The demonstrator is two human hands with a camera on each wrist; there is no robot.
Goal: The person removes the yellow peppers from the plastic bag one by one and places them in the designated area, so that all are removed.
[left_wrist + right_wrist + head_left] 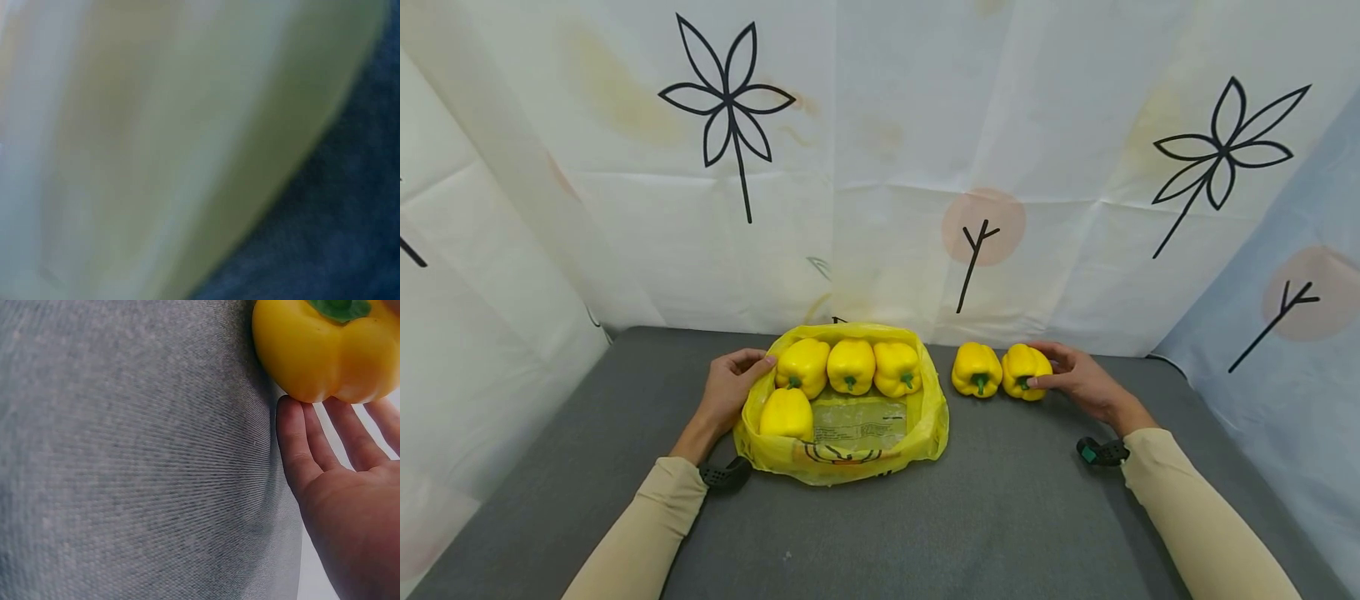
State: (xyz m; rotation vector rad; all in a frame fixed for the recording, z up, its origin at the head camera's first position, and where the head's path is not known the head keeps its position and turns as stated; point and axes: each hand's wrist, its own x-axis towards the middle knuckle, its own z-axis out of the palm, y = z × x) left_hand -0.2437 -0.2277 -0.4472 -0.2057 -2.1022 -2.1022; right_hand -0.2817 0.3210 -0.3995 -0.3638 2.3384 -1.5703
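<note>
A yellow plastic bag (928, 429) lies open on the table, its rim spread wide. Inside it, three yellow bell peppers stand in a row along the back, and another bell pepper (786, 415) sits at the front left. My left hand (727, 392) pinches the bag's left rim; the left wrist view shows only the blurred bag (187, 125) up close. To the right of the bag, my right hand (1086, 385) holds a yellow bell pepper (1021, 367), thumb in front and fingers behind. Its green stem (342, 309) shows in the right wrist view.
One more yellow bell pepper (976, 367) stands between the bag and the held one, right beside the latter. Grey cloth covers the table (1000, 517). White printed curtains (880, 167) hang behind the table and along both sides.
</note>
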